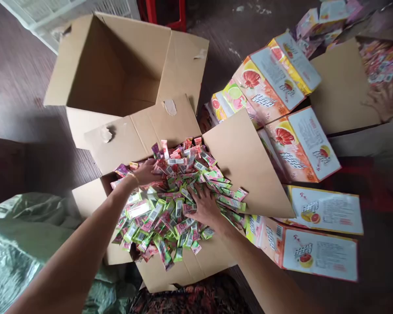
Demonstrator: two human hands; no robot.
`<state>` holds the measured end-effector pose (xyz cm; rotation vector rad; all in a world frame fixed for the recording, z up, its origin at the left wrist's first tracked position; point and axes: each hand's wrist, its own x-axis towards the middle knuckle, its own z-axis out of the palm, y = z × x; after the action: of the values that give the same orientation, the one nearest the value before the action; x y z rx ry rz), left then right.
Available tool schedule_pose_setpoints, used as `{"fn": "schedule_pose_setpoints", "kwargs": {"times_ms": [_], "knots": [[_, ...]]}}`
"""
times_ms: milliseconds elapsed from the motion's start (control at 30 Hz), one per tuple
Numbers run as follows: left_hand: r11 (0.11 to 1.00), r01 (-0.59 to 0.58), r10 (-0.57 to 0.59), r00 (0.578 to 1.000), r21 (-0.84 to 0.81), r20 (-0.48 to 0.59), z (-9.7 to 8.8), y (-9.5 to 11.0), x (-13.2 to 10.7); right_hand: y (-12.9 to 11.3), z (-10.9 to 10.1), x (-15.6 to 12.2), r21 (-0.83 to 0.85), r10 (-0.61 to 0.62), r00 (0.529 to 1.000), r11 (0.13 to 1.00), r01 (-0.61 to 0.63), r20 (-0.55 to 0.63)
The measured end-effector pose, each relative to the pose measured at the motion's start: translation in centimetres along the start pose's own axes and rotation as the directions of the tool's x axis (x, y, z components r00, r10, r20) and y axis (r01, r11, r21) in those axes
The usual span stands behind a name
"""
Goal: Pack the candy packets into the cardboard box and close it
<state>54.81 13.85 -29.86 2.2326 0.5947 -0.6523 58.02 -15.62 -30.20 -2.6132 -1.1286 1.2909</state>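
Both hands spread flat: left hand, right hand on heaped sachets, gripping none. Heap overtops the box; edge sachets could slide onto the floor.

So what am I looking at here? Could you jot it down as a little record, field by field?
left hand: palm down on the far side of the sachet pile
right hand: spread flat on the pile's near right side
pile: pink and green sachets heaped in an open carton
behind: empty carton
right: printed fruit boxes
lower left: green bag
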Motion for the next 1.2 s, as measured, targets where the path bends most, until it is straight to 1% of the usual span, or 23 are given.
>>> {"fn": "schedule_pose_setpoints", "kwargs": {"times_ms": [67, 100, 167, 233, 300, 367, 433, 500, 567, 633, 667, 700, 733, 767, 833, 867, 900, 933, 967, 1000, 1033, 1133, 1200], "knots": [[0.999, -0.027, 0.028, 0.999, -0.041, 0.033, -0.9, 0.9, -0.8, 0.4, 0.5, -0.3, 0.009, -0.003, 1.000, 1.000, 0.003, 0.003], [0.998, -0.035, 0.039, 0.997, -0.052, 0.063, -0.7, 1.7, -0.7, 0.6, 0.7, -0.3, 0.012, -0.002, 1.000, 1.000, 0.002, -0.003], [0.999, -0.035, 0.032, 0.988, 0.017, 0.151, 0.7, 4.2, 0.3, 0.9, 1.1, 0.1, 0.018, -0.004, 1.000, 1.000, 0.005, -0.021], [0.980, -0.050, 0.004, 0.972, 0.192, 0.235, 3.2, 7.0, 1.8, 1.1, 1.5, 0.4, 0.019, -0.012, 0.999, 1.000, 0.013, -0.046], [0.941, -0.095, 0.004, 0.963, 0.325, 0.269, 5.5, 9.4, 3.2, 1.1, 1.8, 0.7, 0.014, -0.008, 0.998, 1.000, 0.008, -0.057], [0.926, -0.140, 0.033, 0.956, 0.352, 0.293, 6.9, 10.8, 4.0, 1.0, 1.7, 0.9, 0.004, 0.007, 0.999, 1.000, -0.007, -0.051], [0.936, -0.159, 0.055, 0.947, 0.314, 0.316, 7.0, 11.0, 4.4, 0.8, 1.0, 0.8, -0.002, 0.015, 1.000, 1.000, -0.015, -0.026], [0.952, -0.145, 0.052, 0.944, 0.268, 0.325, 5.8, 10.6, 4.0, 0.6, -0.3, 0.4, -0.006, 0.001, 1.000, 1.000, -0.001, 0.009], [0.957, -0.143, 0.073, 0.961, 0.252, 0.267, 4.1, 10.2, 2.4, 0.7, -1.8, -0.9, -0.018, -0.031, 0.999, 0.999, 0.031, 0.008], [0.939, -0.202, 0.167, 0.975, 0.279, 0.143, 2.8, 9.9, -0.8, 1.0, -2.6, -3.3, -0.046, -0.081, 0.995, 0.996, 0.079, -0.061], [0.921, -0.241, 0.229, 0.970, 0.305, 0.075, 2.6, 9.6, -3.2, 1.3, -2.5, -4.9, -0.065, -0.106, 0.987, 0.993, 0.098, -0.117], [0.901, -0.279, 0.287, 0.958, 0.332, 0.026, 2.9, 9.2, -5.8, 1.5, -1.9, -6.7, -0.089, -0.126, 0.976, 0.990, 0.111, -0.180], [0.890, -0.291, 0.313, 0.950, 0.351, -0.006, 3.7, 8.7, -8.8, 1.7, -0.9, -8.6, -0.115, -0.138, 0.961, 0.987, 0.114, -0.239], [0.889, -0.285, 0.315, 0.949, 0.360, -0.028, 5.0, 8.1, -11.9, 1.9, 0.5, -10.6, -0.143, -0.150, 0.946, 0.983, 0.113, -0.289], [0.897, -0.262, 0.288, 0.958, 0.356, -0.020, 8.8, 6.4, -17.6, 1.9, 4.1, -14.1, -0.192, -0.174, 0.929, 0.975, 0.115, -0.328], [0.905, -0.238, 0.258, 0.966, 0.352, -0.011, 10.9, 5.3, -19.8, 1.8, 5.9, -15.3, -0.205, -0.188, 0.932, 0.970, 0.128, -0.309], [0.909, -0.233, 0.235, 0.971, 0.347, 0.037, 12.9, 4.2, -21.4, 1.6, 7.6, -16.0, -0.209, -0.193, 0.943, 0.968, 0.139, -0.271], [0.914, -0.198, 0.185, 0.980, 0.355, 0.071, 14.6, 3.0, -22.4, 1.4, 9.0, -16.1, -0.201, -0.188, 0.958, 0.969, 0.145, -0.216], [0.916, -0.163, 0.136, 0.986, 0.368, 0.098, 16.0, 1.8, -22.6, 1.2, 10.0, -15.6, -0.185, -0.172, 0.973, 0.972, 0.143, -0.152], [0.914, -0.139, 0.096, 0.987, 0.382, 0.129, 16.9, 0.7, -22.2, 1.2, 10.6, -14.5, -0.164, -0.144, 0.986, 0.978, 0.129, -0.085], [0.911, -0.119, 0.063, 0.986, 0.396, 0.153, 17.4, -0.4, -21.3, 1.3, 10.7, -12.9, -0.141, -0.114, 0.993, 0.984, 0.110, -0.020], [0.907, -0.113, 0.032, 0.979, 0.405, 0.202, 17.2, -2.7, -17.4, 2.5, 9.5, -7.3, -0.090, -0.026, 0.989, 0.995, 0.039, 0.143], [0.913, -0.097, 0.021, 0.981, 0.396, 0.190, 17.1, -3.3, -15.6, 3.4, 8.5, -4.4, -0.084, 0.008, 0.981, 0.996, 0.008, 0.194]]}}
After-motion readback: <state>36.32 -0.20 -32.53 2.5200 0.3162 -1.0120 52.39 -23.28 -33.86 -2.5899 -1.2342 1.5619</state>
